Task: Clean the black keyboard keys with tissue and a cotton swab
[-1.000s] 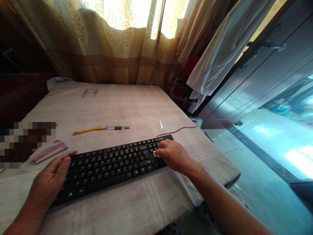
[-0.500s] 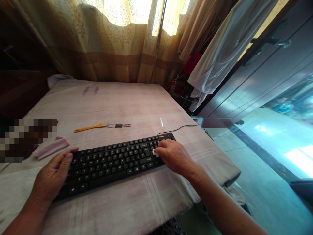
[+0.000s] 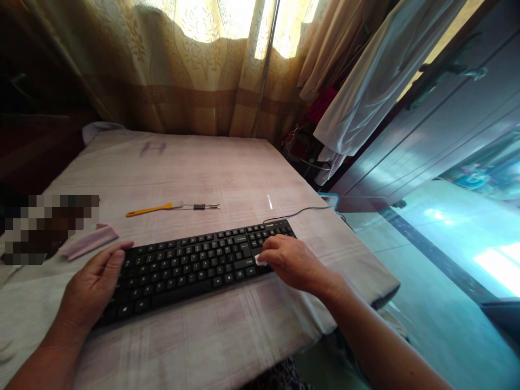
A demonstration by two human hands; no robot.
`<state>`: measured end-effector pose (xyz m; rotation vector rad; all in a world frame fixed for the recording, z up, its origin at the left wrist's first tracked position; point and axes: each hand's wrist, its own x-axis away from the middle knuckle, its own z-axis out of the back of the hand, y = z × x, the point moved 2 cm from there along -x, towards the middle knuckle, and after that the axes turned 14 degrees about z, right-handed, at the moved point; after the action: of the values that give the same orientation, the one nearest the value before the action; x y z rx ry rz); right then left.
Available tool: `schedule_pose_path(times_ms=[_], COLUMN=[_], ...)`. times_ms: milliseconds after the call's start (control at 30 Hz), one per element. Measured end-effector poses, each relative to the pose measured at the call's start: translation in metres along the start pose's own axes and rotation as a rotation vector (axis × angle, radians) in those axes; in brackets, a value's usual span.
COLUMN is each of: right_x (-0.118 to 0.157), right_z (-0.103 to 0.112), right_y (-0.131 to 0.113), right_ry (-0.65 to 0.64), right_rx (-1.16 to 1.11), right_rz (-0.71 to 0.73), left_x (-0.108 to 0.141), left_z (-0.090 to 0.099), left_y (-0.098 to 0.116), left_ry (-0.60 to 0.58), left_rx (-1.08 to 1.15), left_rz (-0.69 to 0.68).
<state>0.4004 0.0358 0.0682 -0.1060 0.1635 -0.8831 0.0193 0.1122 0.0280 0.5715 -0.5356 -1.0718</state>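
A black computer keyboard [image 3: 182,265] lies slightly slanted on the cloth-covered table. My left hand [image 3: 95,284] grips its left end, thumb on top and fingers at the far edge. Over the number pad, my right hand [image 3: 288,260] pinches a small white wad [image 3: 260,260], perhaps tissue or cotton, against the keys. Part of the wad is hidden under the fingers. Behind the keyboard lie a yellow-handled brush [image 3: 150,210] and, at its bristle end, a thin wire tool with a black grip [image 3: 199,207].
A folded pink cloth [image 3: 89,241] rests beyond my left hand, beside a pixelated patch. The keyboard's cable [image 3: 303,212] runs off the table's right edge. Curtains [image 3: 203,81] hang behind the table [image 3: 211,162]; a door [image 3: 406,124] stands to the right.
My right hand has moved slightly down the number pad, toward the near edge, with the white wad. My left hand still holds the keyboard's left end. The view has shifted slightly.
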Motion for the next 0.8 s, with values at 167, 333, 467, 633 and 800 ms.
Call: schedule_pose_path(times_ms=[167, 333, 467, 633, 800], right_x=[0.012, 0.016, 0.019, 0.019, 0.014], right_z=[0.006, -0.005, -0.006, 0.005, 0.007], right_y=[0.025, 0.024, 0.016, 0.013, 0.013], right_ry=[0.123, 0.013, -0.027, -0.098, -0.108], right_rx=[0.052, 0.081, 0.102, 0.07, 0.058], right_rz=[-0.134, -0.146, -0.096, -0.06, -0.119], left_x=[-0.002, -0.003, -0.002, 0.001, 0.0], left_z=[-0.001, 0.0, 0.0, 0.0, 0.0], left_y=[-0.003, -0.005, -0.002, 0.002, -0.001], left_ry=[-0.004, -0.004, -0.007, 0.005, -0.003], left_rx=[0.003, -0.013, -0.024, -0.022, -0.021], left_rz=[-0.009, -0.017, -0.015, 0.013, -0.001])
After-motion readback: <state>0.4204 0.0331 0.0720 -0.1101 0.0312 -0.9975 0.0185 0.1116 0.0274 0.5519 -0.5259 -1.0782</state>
